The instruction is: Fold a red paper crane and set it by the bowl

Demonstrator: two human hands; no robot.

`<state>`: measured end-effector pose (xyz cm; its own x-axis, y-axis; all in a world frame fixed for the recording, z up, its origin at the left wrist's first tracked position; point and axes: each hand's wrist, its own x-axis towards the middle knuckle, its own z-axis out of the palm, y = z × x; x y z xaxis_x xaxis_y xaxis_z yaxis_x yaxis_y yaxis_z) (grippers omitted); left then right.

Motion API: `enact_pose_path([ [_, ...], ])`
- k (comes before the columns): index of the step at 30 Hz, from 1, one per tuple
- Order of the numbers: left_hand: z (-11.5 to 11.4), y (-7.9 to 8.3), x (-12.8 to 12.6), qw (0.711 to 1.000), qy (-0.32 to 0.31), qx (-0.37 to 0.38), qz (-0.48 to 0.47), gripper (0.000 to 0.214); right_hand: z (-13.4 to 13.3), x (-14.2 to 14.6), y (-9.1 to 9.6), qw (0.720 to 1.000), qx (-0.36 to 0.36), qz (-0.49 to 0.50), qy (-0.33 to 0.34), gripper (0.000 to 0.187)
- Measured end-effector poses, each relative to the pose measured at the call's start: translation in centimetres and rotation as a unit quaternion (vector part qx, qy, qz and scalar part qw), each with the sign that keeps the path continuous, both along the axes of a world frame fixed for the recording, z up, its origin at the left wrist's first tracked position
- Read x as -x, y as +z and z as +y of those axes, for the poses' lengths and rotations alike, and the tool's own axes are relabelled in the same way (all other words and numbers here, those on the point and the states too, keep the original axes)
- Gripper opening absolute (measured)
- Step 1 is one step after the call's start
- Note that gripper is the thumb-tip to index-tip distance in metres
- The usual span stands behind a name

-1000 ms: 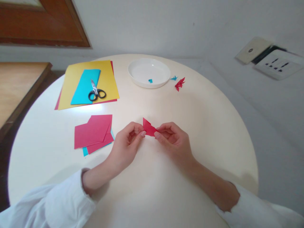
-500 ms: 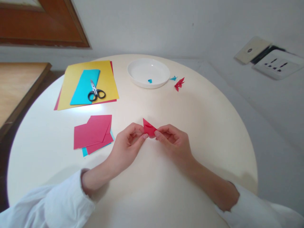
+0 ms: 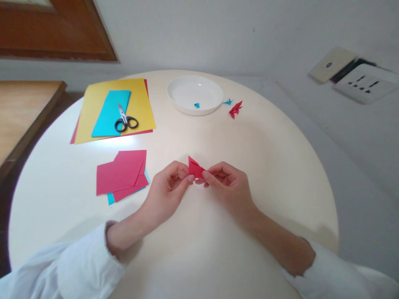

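A small folded piece of red paper (image 3: 195,168) is held up over the middle of the table, one pointed corner upward. My left hand (image 3: 170,187) pinches its left lower edge between thumb and fingers. On the other side, my right hand (image 3: 229,185) grips the right corner, thumb in front. The fingertips partly cover the paper's lower edge. To the left of my left hand lie several loose red paper pieces (image 3: 118,173), with blue paper (image 3: 111,199) showing beneath them.
Scissors (image 3: 124,120) rest on folded blue paper (image 3: 107,116) atop yellow sheets (image 3: 143,112). A white dish (image 3: 183,109) holds a blue paper bit (image 3: 196,106). Beside it are a tiny blue folded figure (image 3: 228,101) and red folded figures (image 3: 236,109). The round table (image 3: 274,166) stands against the wall.
The fold on the red paper's right side has shifted slightly, and the right fingertips have moved a little left beneath it. Both hands keep their hold.
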<state>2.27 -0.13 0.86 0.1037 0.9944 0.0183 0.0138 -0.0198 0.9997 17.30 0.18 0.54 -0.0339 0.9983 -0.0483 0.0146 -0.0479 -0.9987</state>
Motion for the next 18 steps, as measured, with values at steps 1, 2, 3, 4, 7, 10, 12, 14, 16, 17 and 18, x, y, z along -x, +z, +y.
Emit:
enact_pose_path([
  [1,-0.01,0.00,-0.01,1.000,0.001,0.000,-0.001,0.014,0.00,-0.01,0.00,1.000,0.000,0.001,0.000,0.024],
  [2,-0.02,-0.01,-0.01,1.000,0.001,0.001,-0.001,0.014,0.00,-0.02,0.01,1.000,-0.001,0.000,0.000,0.024],
  [3,-0.02,-0.02,0.00,1.000,0.002,0.002,0.000,0.013,0.00,-0.03,0.01,1.000,0.000,-0.001,0.000,0.024],
  [4,-0.02,-0.03,0.02,1.000,0.002,0.003,0.000,0.013,0.00,-0.03,0.01,1.000,0.000,-0.001,0.001,0.024],
  [7,0.00,-0.05,0.07,1.000,0.002,0.003,-0.003,0.013,0.01,-0.04,-0.03,1.000,0.001,0.003,0.000,0.024],
  [10,0.02,-0.01,0.10,1.000,0.003,0.002,-0.005,0.014,-0.01,-0.03,-0.11,1.000,0.001,0.011,-0.003,0.024],
  [12,0.03,0.04,0.10,1.000,0.005,0.003,-0.006,0.015,-0.06,-0.02,-0.11,1.000,0.002,0.015,-0.004,0.023],
  [14,0.04,0.09,0.08,1.000,0.004,0.002,-0.011,0.016,-0.10,-0.01,-0.07,1.000,0.003,0.018,-0.004,0.023],
  [16,0.06,0.10,0.08,1.000,0.004,0.001,-0.016,0.016,-0.14,-0.01,-0.04,1.000,0.004,0.022,-0.003,0.021],
  [17,0.07,0.09,0.08,1.000,0.004,0.001,-0.017,0.016,-0.14,-0.01,-0.03,1.000,0.005,0.022,-0.003,0.020],
  [18,0.08,0.07,0.09,1.000,0.004,0.000,-0.016,0.016,-0.14,-0.01,-0.03,1.000,0.005,0.022,-0.003,0.020],
])
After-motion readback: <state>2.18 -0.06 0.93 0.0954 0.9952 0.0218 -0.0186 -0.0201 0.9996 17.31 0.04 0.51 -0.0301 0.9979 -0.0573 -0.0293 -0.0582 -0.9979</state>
